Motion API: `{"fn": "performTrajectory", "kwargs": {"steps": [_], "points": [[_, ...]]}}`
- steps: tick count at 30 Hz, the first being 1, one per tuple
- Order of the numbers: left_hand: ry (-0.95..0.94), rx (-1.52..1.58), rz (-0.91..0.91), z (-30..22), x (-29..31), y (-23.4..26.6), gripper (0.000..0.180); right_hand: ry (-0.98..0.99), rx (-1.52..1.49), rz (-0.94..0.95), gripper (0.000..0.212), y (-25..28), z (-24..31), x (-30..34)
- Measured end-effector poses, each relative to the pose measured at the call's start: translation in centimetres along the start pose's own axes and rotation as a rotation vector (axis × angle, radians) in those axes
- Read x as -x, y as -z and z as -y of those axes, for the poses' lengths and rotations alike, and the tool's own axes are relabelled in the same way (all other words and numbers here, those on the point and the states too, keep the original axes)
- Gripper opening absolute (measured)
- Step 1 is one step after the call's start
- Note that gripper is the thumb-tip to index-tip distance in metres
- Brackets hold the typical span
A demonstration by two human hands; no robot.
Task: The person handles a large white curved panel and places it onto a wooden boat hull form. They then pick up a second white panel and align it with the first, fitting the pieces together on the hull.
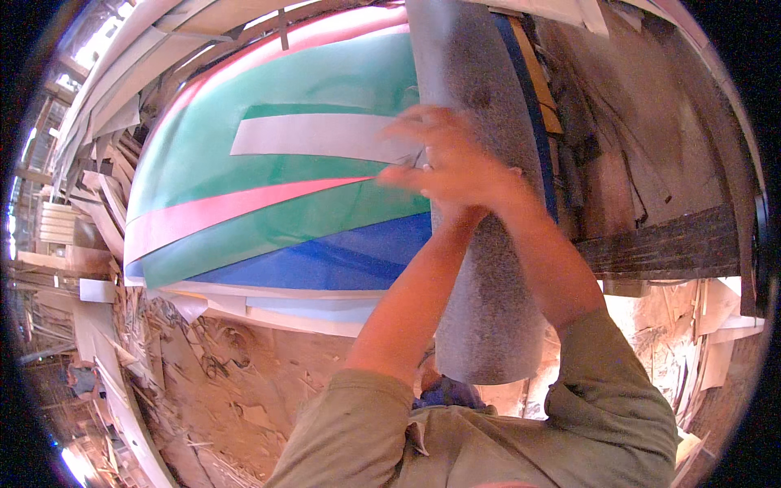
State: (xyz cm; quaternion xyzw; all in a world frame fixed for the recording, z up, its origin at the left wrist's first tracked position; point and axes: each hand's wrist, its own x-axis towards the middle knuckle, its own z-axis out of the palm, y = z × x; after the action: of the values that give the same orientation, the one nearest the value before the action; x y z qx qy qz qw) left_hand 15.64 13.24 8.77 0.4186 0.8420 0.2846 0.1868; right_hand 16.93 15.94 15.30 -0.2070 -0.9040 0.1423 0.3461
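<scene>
A long grey speckled sheet [488, 309] runs from the top of the view down toward my chest, lying over a stack of large coloured sheets [268, 106] in green, white, pink and blue. Both my forearms reach up onto the grey sheet and my hands meet at its left edge. My right hand [455, 163] is on top and blurred, its fingers spread out over that edge toward the white sheet. My left hand [446, 218] is mostly hidden under the right one, with only the wrist showing. Something small and dark sits between the right fingers, too blurred to name.
Dark boards [675, 244] and a blue-edged panel [533, 106] lie to the right of the grey sheet. Pale wood strips and boards [98, 98] lean at the left. The floor [228, 382] below is covered with wood scraps and shavings.
</scene>
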Motion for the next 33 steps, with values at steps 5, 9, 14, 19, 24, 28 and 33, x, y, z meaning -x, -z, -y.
{"fn": "performTrajectory", "kwargs": {"steps": [5,9,14,19,24,28,33], "points": [[-0.007,0.084,0.038,0.7,-0.1,0.7,0.135,-0.793,0.068,-0.108,0.067,7.0,-8.4,12.4],[-0.050,0.128,0.025,1.7,-0.8,0.1,0.135,-0.946,-0.450,-0.153,0.080,2.9,-9.3,21.3],[-0.177,0.234,-0.039,5.5,-2.7,-1.0,0.133,-0.917,-0.632,-0.183,0.094,1.0,-8.5,21.9],[-0.270,0.762,0.177,10.8,-5.6,-0.7,0.120,-0.884,-0.467,-0.087,0.108,0.1,-4.7,19.2],[-0.108,0.907,0.367,15.5,-6.6,0.6,0.114,-0.823,-0.278,-0.042,0.118,-0.5,-1.8,17.1],[0.038,0.932,0.445,16.6,-6.3,2.1,0.111,-0.806,-0.161,-0.030,0.118,-0.6,0.5,15.6],[0.041,0.792,0.331,15.9,-0.9,4.0,0.113,-0.959,0.043,0.038,0.119,0.4,3.6,14.8]]}}
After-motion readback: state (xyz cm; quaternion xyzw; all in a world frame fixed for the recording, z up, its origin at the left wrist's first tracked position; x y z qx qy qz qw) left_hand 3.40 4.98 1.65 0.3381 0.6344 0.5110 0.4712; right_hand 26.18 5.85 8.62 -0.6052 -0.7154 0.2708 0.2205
